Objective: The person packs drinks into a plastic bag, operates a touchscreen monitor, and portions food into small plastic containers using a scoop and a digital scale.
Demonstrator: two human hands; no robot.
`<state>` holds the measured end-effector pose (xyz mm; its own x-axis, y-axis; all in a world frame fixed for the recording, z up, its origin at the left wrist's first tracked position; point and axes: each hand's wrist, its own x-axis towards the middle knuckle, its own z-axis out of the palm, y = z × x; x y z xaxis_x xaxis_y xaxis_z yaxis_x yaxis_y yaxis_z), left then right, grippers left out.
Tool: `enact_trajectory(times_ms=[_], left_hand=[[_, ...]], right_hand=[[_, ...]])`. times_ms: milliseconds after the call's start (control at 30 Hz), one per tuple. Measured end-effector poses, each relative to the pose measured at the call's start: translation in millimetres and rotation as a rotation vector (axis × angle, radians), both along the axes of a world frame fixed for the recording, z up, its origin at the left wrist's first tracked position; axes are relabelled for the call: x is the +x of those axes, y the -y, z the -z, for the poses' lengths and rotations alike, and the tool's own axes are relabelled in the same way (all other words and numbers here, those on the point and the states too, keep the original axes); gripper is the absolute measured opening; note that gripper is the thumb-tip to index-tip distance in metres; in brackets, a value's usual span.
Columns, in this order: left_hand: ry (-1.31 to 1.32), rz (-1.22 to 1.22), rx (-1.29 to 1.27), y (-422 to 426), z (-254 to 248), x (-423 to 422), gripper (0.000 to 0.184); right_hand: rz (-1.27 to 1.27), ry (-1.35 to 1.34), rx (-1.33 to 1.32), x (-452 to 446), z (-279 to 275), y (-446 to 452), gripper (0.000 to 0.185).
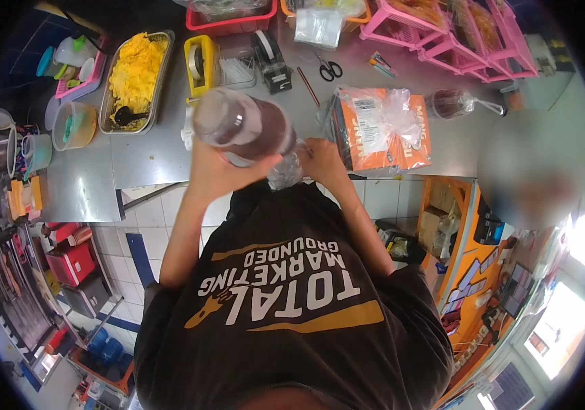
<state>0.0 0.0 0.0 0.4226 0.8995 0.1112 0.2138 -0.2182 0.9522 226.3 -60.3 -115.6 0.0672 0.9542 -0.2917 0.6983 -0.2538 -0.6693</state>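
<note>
Plastic bag [265, 130]; clear, bulging; dark brown contents

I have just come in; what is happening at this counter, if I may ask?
A person's left hand holds a clear plastic package with dark brownish contents near the front edge of the metal counter. The right hand is at crumpled plastic beside it, though the exact grip is unclear. A clear bag lies on the counter, right of an orange package.

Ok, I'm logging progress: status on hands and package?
Left hand grips brown-filled package; right hand at its crumpled plastic. Orange plastic-wrapped pack near right hand, seemingly not blocking.
</note>
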Motion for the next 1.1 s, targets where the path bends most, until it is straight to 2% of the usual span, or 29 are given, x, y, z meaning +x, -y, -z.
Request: enact_trajectory(times_ms=[67, 100, 167, 200, 300, 367, 400, 467, 500, 533, 567, 600, 633, 667, 700, 733, 767, 833, 867, 900, 933, 967, 1000, 1033, 1100], left_hand=[[0.116, 0.029, -0.043, 13, 11, 8, 0.063], [0.128, 0.028, -0.031, 10, 26, 18, 0.063], [-0.104, 0.021, 0.137, 14, 53, 21, 0.061], [-0.149, 0.002, 0.104, 19, 76, 20, 0.072], [-0.288, -0.05, 0.209, 30, 93, 27, 0.081], [-0.291, -0.06, 0.184, 34, 97, 27, 0.083], [-0.294, -0.07, 0.159, 36, 96, 27, 0.085], [-0.293, -0.049, 0.176, 35, 89, 23, 0.08], [-0.291, -0.02, 0.194, 34, 85, 20, 0.076], [-0.291, -0.027, 0.2, 35, 87, 13, 0.076], [-0.161, -0.07, 0.176, 37, 96, 2, 0.068], [-0.033, -0.121, 0.163, 35, 108, -6, 0.06], [-0.044, -0.15, 0.189, 33, 133, -11, 0.06], [-0.042, -0.267, -0.099, 32, 165, -18, 0.049], [-0.021, -0.39, -0.384, 26, 179, -24, 0.038], [-0.099, -0.288, -0.428, 19, 170, -25, 0.03], [-0.174, -0.181, -0.479, 14, 160, -23, 0.024], [-0.23, -0.148, -0.538, 7, 150, -23, 0.02], [-0.293, -0.08, -0.617, 5, 147, -21, 0.017], [-0.288, -0.099, -0.61, 8, 150, -21, 0.017], [-0.112, -0.166, -0.672, 10, 157, -20, 0.014], [0.067, -0.228, -0.73, 11, 164, -20, 0.012], [0.199, -0.334, -0.899, 10, 148, -17, 0.009], [0.203, -0.346, -0.893, 12, 150, -19, 0.009], [0.58, -0.499, -1.243, 15, 164, -20, 0.01]], right_hand=[[0.053, -0.355, -0.169, -2, -11, 0, 0.042], [0.05, -0.343, -0.158, 5, -5, -7, 0.042], [0.439, -0.992, -0.368, 0, 7, -3, 0.035], [0.441, -0.993, -0.374, 0, 14, 2, 0.035], [0.457, -0.894, -0.394, 1, 22, 9, 0.036], [0.242, -0.227, 0.024, 0, 17, 14, 0.031], [0.236, -0.227, 0.024, 0, 18, 17, 0.031], [0.315, -0.438, 0.2, -2, 23, 19, 0.023], [0.307, -0.441, 0.205, -3, 22, 16, 0.023], [0.447, -0.802, 0.127, -2, 22, 13, 0.021], [0.577, -1.161, 0.037, -2, 21, 8, 0.019], [0.55, -1.166, 0.041, -1, 18, 2, 0.019], [0.665, -1.224, -0.014, -2, 14, -1, 0.02], [0.771, -1.284, -0.084, -6, 10, -5, 0.022], [0.643, -1.092, -0.094, -6, 7, -9, 0.023], [0.517, -0.9, -0.09, -5, 6, -11, 0.024], [0.469, -0.913, -0.087, -8, 9, -13, 0.024], [0.311, -0.759, 0.041, -7, 16, -14, 0.025], [0.283, -0.757, 0.049, -2, 15, -16, 0.025], [0.221, -0.628, 0.053, 1, 13, -15, 0.023], [0.162, -0.499, 0.064, 1, 7, -18, 0.022], [0.146, -0.501, 0.07, 0, 3, -21, 0.022], [0.094, -0.385, 0.007, 0, -4, -23, 0.023], [0.044, -0.268, -0.055, -1, -11, -24, 0.024], [0.062, -0.317, -0.048, -7, -13, -24, 0.028]])
